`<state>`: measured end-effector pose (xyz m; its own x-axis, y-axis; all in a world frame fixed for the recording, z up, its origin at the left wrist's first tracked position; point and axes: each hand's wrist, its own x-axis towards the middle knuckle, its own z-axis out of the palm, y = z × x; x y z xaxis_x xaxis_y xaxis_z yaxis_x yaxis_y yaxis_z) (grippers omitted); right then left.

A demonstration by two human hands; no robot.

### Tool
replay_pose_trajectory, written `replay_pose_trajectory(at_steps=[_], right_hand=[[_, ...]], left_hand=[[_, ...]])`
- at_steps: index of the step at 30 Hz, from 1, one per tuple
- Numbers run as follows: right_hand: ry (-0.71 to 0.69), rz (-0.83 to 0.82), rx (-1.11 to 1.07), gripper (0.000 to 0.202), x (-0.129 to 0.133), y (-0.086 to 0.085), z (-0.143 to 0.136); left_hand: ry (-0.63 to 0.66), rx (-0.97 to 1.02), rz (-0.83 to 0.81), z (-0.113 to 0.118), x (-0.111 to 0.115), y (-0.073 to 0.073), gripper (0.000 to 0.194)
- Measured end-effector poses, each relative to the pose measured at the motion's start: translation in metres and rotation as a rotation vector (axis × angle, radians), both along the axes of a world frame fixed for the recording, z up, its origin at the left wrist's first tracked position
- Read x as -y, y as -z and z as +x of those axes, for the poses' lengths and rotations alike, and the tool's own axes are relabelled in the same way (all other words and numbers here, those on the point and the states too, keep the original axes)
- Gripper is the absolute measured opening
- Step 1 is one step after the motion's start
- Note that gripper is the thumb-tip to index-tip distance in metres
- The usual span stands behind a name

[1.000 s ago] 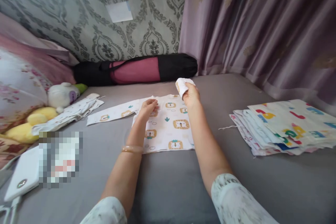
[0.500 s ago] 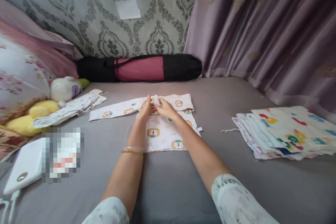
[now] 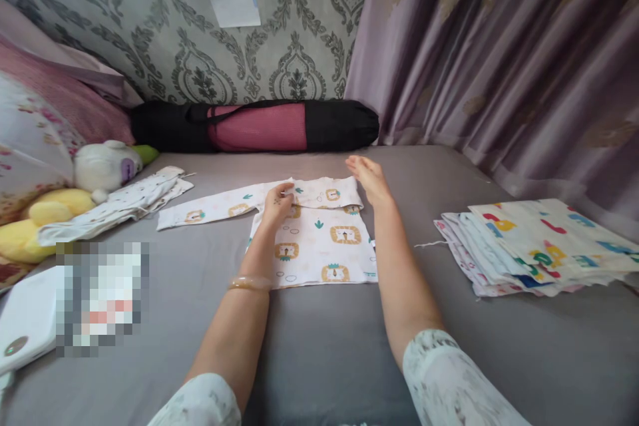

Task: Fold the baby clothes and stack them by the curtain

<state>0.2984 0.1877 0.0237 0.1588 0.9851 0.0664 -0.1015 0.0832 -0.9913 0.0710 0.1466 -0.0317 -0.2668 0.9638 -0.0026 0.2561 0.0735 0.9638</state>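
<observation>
A small white long-sleeved shirt [image 3: 319, 259] with a lion print lies flat on the grey bed sheet. One sleeve stretches out to the left; the other is folded across the top to the right. My left hand [image 3: 278, 205] rests at the shirt's upper left with its fingers bent onto the cloth, gripping it near the neckline; some of its fingertips are hidden. Just past the folded sleeve's right end, my right hand [image 3: 369, 180] is held open with fingers stretched out and nothing in it.
Folded printed clothes [image 3: 544, 246] are stacked at right. To the left lie a spotted garment [image 3: 120, 206], a yellow plush toy [image 3: 44, 216], a white plush toy [image 3: 102, 166] and a white power bank [image 3: 34, 313]. A long black-and-pink bag [image 3: 257, 126] lies along the wall.
My right hand has left the neckline area and moved right, beyond the folded sleeve, with its fingers now straightened. My left hand stays at the shirt's upper left. The view has shifted slightly.
</observation>
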Motion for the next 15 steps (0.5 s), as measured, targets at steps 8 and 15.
replay_pose_trajectory(at_steps=[8, 15], right_hand=[[0.171, -0.007, 0.169, 0.022, -0.009, 0.02, 0.02], [-0.073, -0.009, 0.924, 0.043, 0.0, 0.042, -0.005]], left_hand=[[-0.152, -0.129, 0.057, -0.019, -0.007, 0.01, 0.049], [-0.13, -0.377, 0.116, -0.019, -0.007, 0.013, 0.048]])
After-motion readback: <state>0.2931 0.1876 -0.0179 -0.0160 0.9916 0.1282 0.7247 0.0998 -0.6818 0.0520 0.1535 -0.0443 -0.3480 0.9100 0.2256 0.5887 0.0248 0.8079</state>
